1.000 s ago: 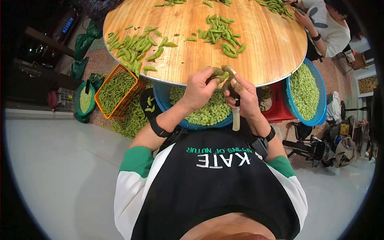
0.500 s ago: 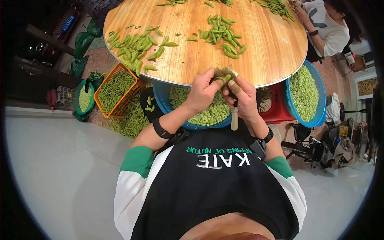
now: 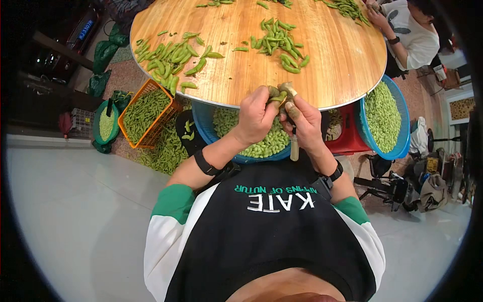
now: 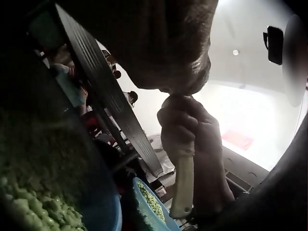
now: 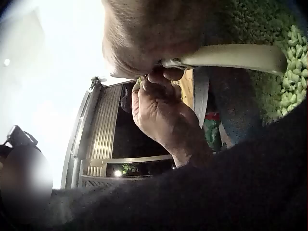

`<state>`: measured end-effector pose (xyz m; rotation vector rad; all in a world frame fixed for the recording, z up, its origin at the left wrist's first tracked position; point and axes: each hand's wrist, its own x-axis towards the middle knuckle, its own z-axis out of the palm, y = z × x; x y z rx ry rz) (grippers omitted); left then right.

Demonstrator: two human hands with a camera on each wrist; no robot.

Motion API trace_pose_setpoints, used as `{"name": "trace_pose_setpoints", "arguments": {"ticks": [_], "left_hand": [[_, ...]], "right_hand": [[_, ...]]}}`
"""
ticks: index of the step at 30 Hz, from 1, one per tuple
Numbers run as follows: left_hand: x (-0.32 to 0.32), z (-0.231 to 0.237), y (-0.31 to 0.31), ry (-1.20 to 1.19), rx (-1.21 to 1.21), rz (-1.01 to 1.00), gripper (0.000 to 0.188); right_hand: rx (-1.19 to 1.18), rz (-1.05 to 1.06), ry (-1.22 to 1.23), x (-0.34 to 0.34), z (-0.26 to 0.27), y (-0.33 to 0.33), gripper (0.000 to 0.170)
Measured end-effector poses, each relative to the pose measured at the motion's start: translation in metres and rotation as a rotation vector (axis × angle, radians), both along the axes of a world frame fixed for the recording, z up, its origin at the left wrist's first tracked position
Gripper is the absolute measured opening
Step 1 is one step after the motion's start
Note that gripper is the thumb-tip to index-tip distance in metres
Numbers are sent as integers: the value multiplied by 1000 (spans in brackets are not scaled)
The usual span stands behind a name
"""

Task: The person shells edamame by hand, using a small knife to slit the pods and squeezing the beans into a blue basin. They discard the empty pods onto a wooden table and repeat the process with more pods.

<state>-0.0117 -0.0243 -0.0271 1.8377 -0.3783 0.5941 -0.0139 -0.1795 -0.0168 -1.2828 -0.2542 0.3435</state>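
Note:
My left hand [image 3: 255,115] pinches a green soybean pod [image 3: 283,96] over the near edge of the table. Close beside it, my right hand [image 3: 307,120] grips a knife, its pale handle [image 3: 295,151] sticking out below the fist toward my body. The blade is hidden among the fingers. Both hands meet at the fingertips, and the right thumb lies by the pod. The left wrist view also has the knife handle [image 4: 183,185] under the curled right fingers. Under the hands stands a blue basin [image 3: 202,121] of shelled green beans [image 3: 264,143].
Piles of pods [image 3: 173,60] lie on the round wooden table [image 3: 226,75]. An orange crate [image 3: 146,140] of pods stands left, over loose pods on the floor. Another blue basin [image 3: 405,143] of beans is at right, beside a red stool [image 3: 352,131]. A person [image 3: 412,38] sits across at right.
Both hands stay together over the table edge, with small finger shifts around the pod. The knife handle has swung slightly left and up. The piles on the table look the same.

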Motion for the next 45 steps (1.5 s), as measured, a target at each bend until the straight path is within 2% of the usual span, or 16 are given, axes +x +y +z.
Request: {"name": "trace_pose_setpoints", "arguments": {"ticks": [3, 5, 9, 11, 12, 17, 21, 23, 24, 26, 27, 29, 31, 37, 40, 45], "left_hand": [[-1, 4, 0, 184, -226, -150, 5], [-1, 11, -2, 544, -703, -347, 5], [6, 4, 9, 690, -885, -480, 7], [6, 10, 13, 861, -1135, -708, 6], [7, 12, 12, 855, -1137, -707, 6], [6, 9, 13, 775, -785, -457, 10], [3, 5, 17, 818, -766, -502, 12], [3, 6, 18, 681, -405, -412, 9], [3, 7, 18, 677, -406, -410, 9], [-1, 8, 15, 409, -15, -299, 7], [-3, 9, 14, 411, -16, -296, 7], [-4, 13, 11, -76, 390, -121, 8], [-7, 13, 10, -66, 437, -107, 10], [2, 23, 24, -14, 432, -242, 9], [19, 30, 40, -57, 417, -239, 15], [69, 22, 78, -61, 608, 9, 18]], "right_hand": [[10, -25, 4, 1, -2, 1, 35], [49, -14, 22, 2, -2, 1, 34], [73, 30, 34, 7, -7, -6, 34], [190, 113, 52, 11, -9, -9, 33], [188, 117, 50, 12, -10, -9, 33], [-27, -36, -60, 6, -4, 1, 31], [-143, -78, -170, 12, -16, -4, 27], [-137, -78, -164, 14, -13, -5, 25], [-106, -62, -138, 15, -12, -6, 23], [-76, -40, -106, 15, -9, -6, 20], [-142, -39, -107, 16, -5, -5, 18], [-207, -41, -114, 18, -3, -5, 15], [-389, -112, -200, 19, -6, -5, 11], [-446, -216, -470, 26, -12, -7, 11], [-376, -160, -250, 25, -3, -10, 11], [-416, -46, -227, 12, -2, -10, 11]]}}
